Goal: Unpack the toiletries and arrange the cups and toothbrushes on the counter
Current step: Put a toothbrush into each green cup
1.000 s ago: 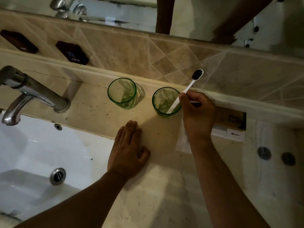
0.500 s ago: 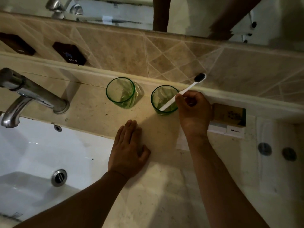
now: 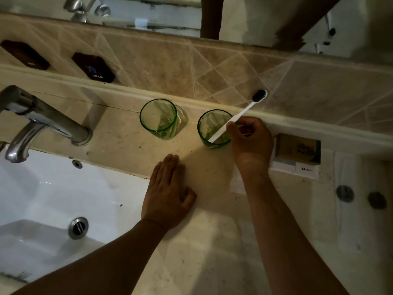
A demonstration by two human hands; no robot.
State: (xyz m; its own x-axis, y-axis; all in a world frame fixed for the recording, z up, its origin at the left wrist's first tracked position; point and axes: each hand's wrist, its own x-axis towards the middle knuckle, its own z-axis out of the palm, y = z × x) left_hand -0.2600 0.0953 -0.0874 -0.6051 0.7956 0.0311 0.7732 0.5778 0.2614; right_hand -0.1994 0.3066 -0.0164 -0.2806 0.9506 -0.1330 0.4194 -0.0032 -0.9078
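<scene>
While left hand (image 3: 168, 194) lies flat on counter (image 3: 212, 241), right hand (image 3: 251, 141) pinches mid-handle of toothbrush (image 3: 238, 116): light, stiff, in fragile-looking green cup (image 3: 214, 128).

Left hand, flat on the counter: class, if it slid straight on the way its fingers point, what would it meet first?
Probably the left green cup; the left hand points just right of it, so it might slip between the cups.

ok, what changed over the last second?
The toothbrush tilted lower to the right, its handle end staying inside the right cup; the right hand kept hold of it. Left hand stayed flat on the counter, left cup empty and unmoved, box likewise.
</scene>
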